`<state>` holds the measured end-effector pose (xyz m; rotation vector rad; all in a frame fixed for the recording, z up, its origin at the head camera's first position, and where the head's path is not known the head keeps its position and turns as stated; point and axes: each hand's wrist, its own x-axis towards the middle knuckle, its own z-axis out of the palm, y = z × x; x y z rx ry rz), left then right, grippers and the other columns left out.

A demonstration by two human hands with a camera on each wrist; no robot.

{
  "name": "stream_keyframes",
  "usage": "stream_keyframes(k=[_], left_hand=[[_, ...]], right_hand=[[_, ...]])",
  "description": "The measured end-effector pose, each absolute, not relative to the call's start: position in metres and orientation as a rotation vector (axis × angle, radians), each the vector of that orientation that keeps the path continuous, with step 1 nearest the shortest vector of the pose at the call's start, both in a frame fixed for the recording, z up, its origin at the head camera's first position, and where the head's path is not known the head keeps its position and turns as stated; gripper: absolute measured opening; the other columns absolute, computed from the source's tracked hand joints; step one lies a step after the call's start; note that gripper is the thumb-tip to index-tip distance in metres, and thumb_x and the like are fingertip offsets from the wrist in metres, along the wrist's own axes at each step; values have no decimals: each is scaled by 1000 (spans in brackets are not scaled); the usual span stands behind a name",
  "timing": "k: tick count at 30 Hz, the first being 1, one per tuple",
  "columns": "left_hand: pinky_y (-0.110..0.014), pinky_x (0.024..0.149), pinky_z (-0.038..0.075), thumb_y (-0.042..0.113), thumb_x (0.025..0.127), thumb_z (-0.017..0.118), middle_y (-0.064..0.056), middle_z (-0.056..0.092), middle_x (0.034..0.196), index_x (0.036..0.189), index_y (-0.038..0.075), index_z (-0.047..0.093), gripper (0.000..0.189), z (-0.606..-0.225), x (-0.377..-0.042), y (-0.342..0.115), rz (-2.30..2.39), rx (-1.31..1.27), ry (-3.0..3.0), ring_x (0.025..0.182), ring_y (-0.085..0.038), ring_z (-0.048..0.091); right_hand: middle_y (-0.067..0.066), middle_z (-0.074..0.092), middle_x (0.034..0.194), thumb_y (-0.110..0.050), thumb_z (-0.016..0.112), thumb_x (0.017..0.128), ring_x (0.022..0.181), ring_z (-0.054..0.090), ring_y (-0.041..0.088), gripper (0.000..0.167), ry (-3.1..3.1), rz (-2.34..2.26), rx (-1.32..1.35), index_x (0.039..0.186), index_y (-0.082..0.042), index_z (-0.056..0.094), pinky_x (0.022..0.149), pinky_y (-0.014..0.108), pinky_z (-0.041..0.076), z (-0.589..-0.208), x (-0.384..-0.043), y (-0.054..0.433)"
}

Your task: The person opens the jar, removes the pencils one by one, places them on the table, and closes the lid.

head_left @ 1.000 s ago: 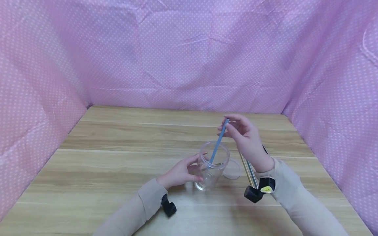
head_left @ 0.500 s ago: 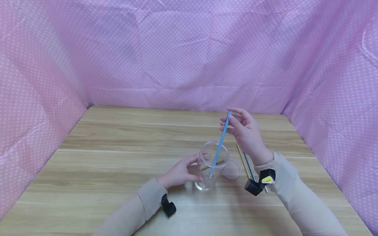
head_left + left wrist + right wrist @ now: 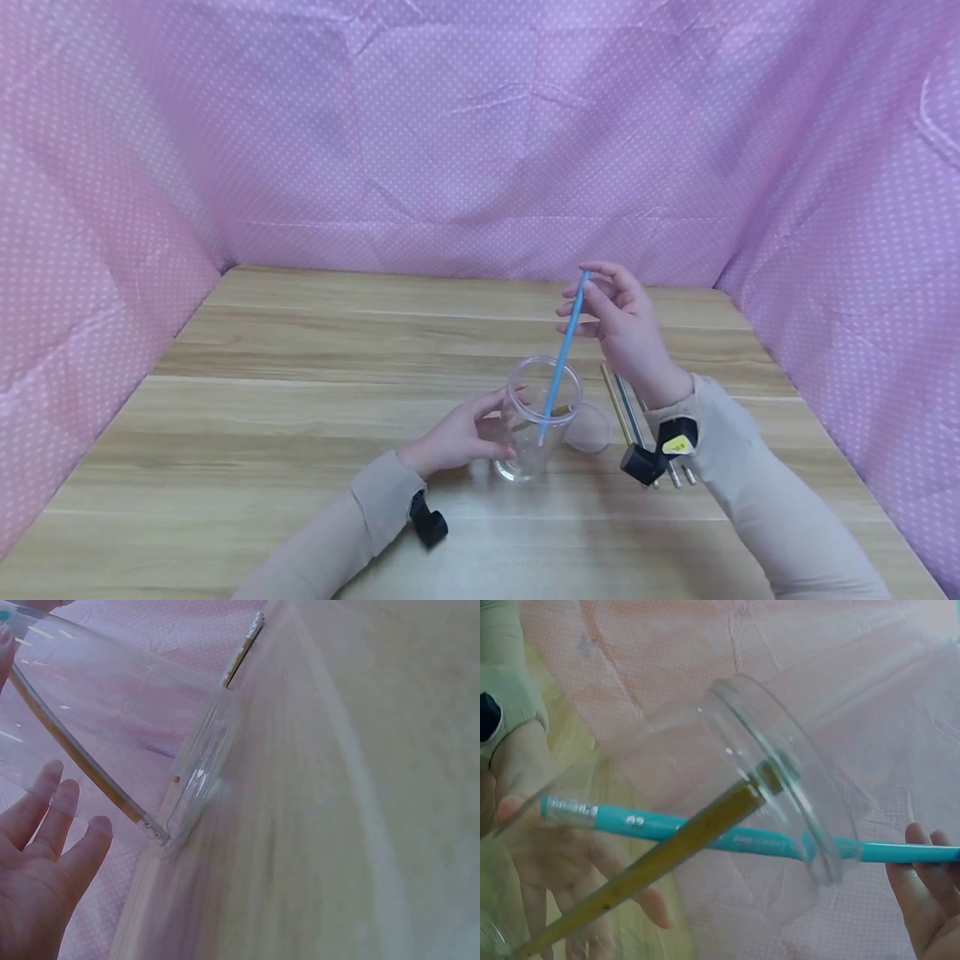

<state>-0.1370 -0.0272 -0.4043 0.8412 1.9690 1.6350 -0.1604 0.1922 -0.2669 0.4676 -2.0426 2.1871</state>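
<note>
My left hand point(image 3: 453, 437) grips the side of a clear plastic cup point(image 3: 513, 454) with a wide round rim, standing on the table. Inside it leans a gold pencil point(image 3: 652, 870), its ferrule end down at the base in the left wrist view. Above the cup, my right hand point(image 3: 630, 329) pinches a light-blue pencil point(image 3: 567, 337) near its upper end. That pencil slants through the mouth, eraser end downward inside the cup. In the right wrist view it crosses the gold pencil.
A clear round lid point(image 3: 588, 429) lies just right of the cup. Farther right, several pencils lie side by side, among them a gold pencil point(image 3: 615, 400) and a dark teal pencil point(image 3: 628, 408), partly under my right wrist. Pink dotted cloth point(image 3: 480, 167) surrounds the wooden table.
My right hand has moved up and away from me, still pinching the light-blue pencil, which now stands out farther in view. The left hand and cup have stayed in place.
</note>
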Motion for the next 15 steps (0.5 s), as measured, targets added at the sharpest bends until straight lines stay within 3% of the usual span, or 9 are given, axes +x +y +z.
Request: stream_keyframes(k=[4,10,15], left_hand=[[-46,111,36,6,77,75,-6,45,145,150,23,27,89,-404,-137,-26,1634,835,1967,130,-32,46],[-45,110,37,3,78,74,-15,42,145,151,14,25,88,-404,-136,-24,1652,866,1949,130,-35,45],[-43,112,36,2,77,74,-13,45,143,150,14,27,87,-403,-134,-21,1652,853,1977,131,-33,45]], right_hand=[[-5,66,91,-8,44,99,76,67,10,22,-2022,2137,456,112,-21,55,66,35,61,-259,-164,198],[3,68,87,-4,49,96,68,68,12,18,-1759,2246,440,109,-12,59,60,30,60,-233,-173,210],[8,68,85,-4,53,94,65,68,15,16,-1595,2372,411,110,-6,57,57,29,60,-212,-177,221]])
